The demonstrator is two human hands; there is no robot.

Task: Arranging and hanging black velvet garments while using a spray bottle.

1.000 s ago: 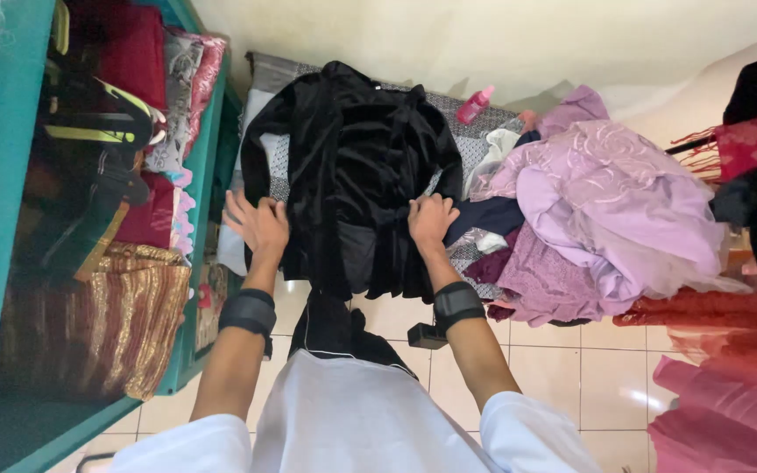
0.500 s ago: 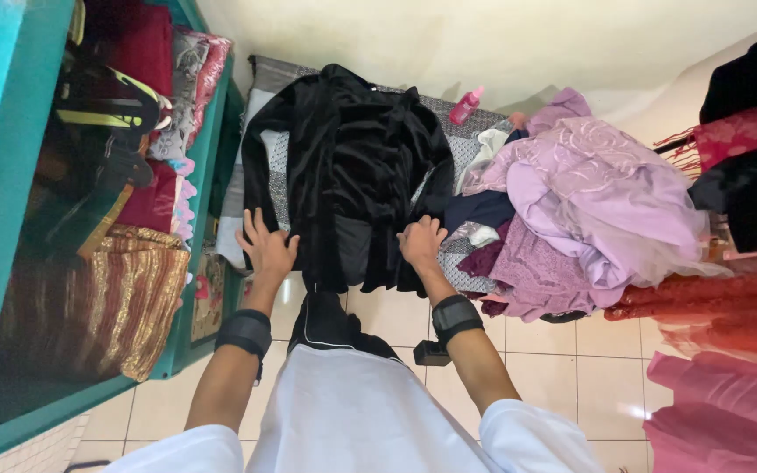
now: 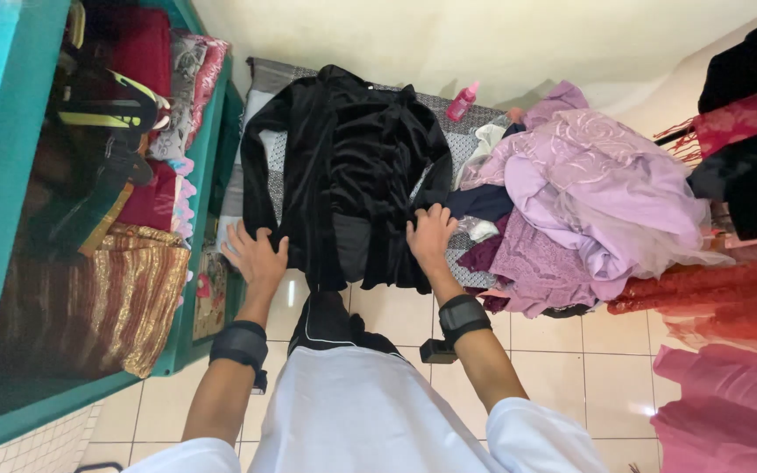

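Palms flat, we press our left hand and right hand on the black velvet garment, gripping nothing. Between them its hem stays smooth.

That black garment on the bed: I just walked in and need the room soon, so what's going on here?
A person is leaning over a black velvety garment spread flat on a patterned mattress. The left hand and right hand rest open on its lower edge, one at each side. A heap of lilac clothes lies beside it, and a teal cupboard stands at the left.

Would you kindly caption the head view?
Both hands, left hand and right hand, press a black velvet garment flat beside lilac clothes.
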